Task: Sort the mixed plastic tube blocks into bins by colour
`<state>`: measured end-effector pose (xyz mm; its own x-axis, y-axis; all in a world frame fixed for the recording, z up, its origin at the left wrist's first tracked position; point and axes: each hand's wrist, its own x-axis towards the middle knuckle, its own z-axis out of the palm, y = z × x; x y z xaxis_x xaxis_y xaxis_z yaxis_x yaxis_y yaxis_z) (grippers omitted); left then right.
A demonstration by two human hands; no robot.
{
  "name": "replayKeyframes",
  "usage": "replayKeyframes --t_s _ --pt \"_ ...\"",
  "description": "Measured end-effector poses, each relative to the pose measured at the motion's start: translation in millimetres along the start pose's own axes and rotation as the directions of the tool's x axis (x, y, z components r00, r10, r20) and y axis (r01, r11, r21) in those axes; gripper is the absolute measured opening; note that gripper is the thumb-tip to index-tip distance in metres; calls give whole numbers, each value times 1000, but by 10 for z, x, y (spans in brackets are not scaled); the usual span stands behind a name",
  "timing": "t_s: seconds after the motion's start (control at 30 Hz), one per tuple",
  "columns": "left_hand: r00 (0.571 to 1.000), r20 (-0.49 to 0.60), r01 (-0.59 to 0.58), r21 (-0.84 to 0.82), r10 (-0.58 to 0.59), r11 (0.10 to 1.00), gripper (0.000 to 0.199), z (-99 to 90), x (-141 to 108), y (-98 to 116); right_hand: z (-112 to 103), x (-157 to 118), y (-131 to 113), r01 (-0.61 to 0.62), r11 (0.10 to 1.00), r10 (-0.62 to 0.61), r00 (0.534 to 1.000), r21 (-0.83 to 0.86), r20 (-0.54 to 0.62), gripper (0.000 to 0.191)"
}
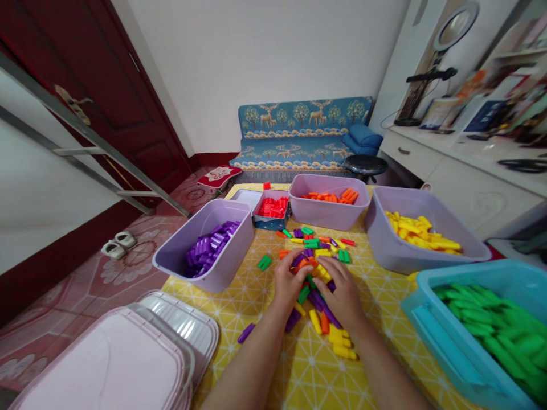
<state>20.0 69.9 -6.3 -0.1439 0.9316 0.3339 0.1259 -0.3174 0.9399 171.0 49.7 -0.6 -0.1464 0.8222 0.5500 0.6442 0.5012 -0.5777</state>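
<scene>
Mixed purple, green, yellow, orange and red plastic pieces lie in a loose pile (322, 310) on the yellow patterned tablecloth (239, 307). Over the pile's left side is my left hand (290, 280), its fingers curled around orange and green pieces. My right hand (342, 287) rests on the right side, fingers bent over yellow pieces. Whether either hand grips a piece is hard to make out. Around the pile stand bins of sorted colours: purple pieces (209, 247), red pieces (273, 207), orange pieces (348, 196), yellow pieces (421, 233) and green pieces (491, 319).
Lids (102, 364) are stacked at the lower left. A green pair (264, 262) lies apart, left of the pile, and a purple piece (246, 333) lies nearer me. Beyond the table are a blue sofa (294, 151), a black stool (365, 164) and a white cabinet (465, 171).
</scene>
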Motion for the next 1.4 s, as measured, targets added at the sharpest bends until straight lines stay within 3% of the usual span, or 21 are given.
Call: replayKeyframes --t_s 0.13,0.33,0.47,0.63,0.8,0.97,1.07,1.2,1.4 --pt "998 36 56 -71 -54 996 36 15 14 33 29 66 -92 -28 1000 27 997 15 69 36" --pt "996 55 76 -23 -74 997 28 6 28 22 110 45 -76 -129 983 114 987 133 111 40" --pt "992 115 -54 68 46 996 24 3 38 62 159 21 -105 -255 933 253 967 252 43 29" --pt "981 58 -194 256 186 947 33 41 80 103 174 -19 -134 -305 888 350 934 344 -77 27" --pt "994 42 -104 623 99 775 45 77 118 -43 169 -39 -97 -309 846 421 888 433 -188 26" --pt "988 142 -129 575 56 808 39 95 154 -135 126 37 -122 -332 807 455 877 488 -156 24" --pt "989 126 -128 510 73 851 33 96 164 -121 38 207 -107 -356 777 483 866 519 -127 33" --pt "995 62 -97 506 75 857 36 83 161 -94 -127 629 -23 -357 745 519 841 563 -154 37" --pt "997 55 -76 518 56 852 35 68 158 -112 -322 1338 78 -299 610 677 678 734 -286 36"
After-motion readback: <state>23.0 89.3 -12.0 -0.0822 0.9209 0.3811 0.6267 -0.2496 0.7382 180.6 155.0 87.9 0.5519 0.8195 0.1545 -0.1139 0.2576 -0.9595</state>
